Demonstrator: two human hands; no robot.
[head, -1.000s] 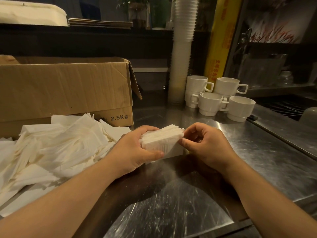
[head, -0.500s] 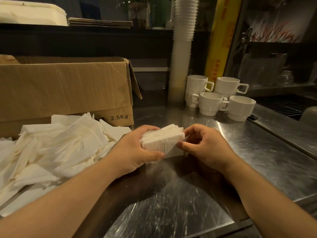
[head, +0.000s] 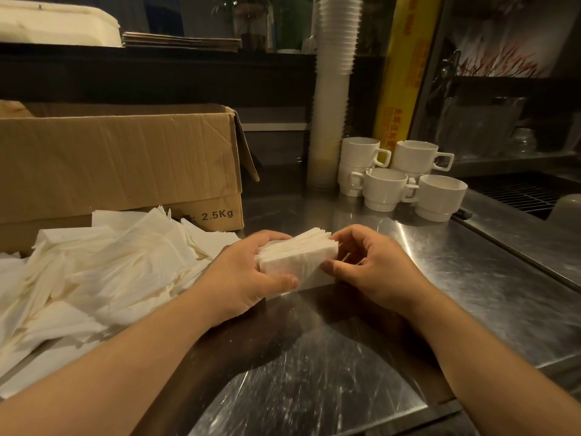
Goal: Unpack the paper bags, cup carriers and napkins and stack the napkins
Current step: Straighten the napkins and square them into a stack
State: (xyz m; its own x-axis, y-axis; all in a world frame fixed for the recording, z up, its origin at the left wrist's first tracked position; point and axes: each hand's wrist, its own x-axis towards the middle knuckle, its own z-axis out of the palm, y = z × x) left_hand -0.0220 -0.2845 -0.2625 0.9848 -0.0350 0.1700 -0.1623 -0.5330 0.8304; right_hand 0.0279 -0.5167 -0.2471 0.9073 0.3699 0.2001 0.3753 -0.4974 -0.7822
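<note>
- Two hands hold one napkin stack (head: 297, 262) between them, just above the worktop (head: 471, 294): your left hand (head: 242, 278) grips its left end, thumb along the front; your right hand (head: 367, 269) pinches the right end, fingers (head: 338, 239) curled.
- Its long axis runs left to right, tilted up to the right.
- Loose napkins (head: 103, 278) lie left, nearer your left hand, before the cardboard box (head: 119, 162).
- Hidden: the stack's underside, whether it touches the steel, the pile's cut-off left edge.
- No paper bags or cup carriers are plain to see.
</note>
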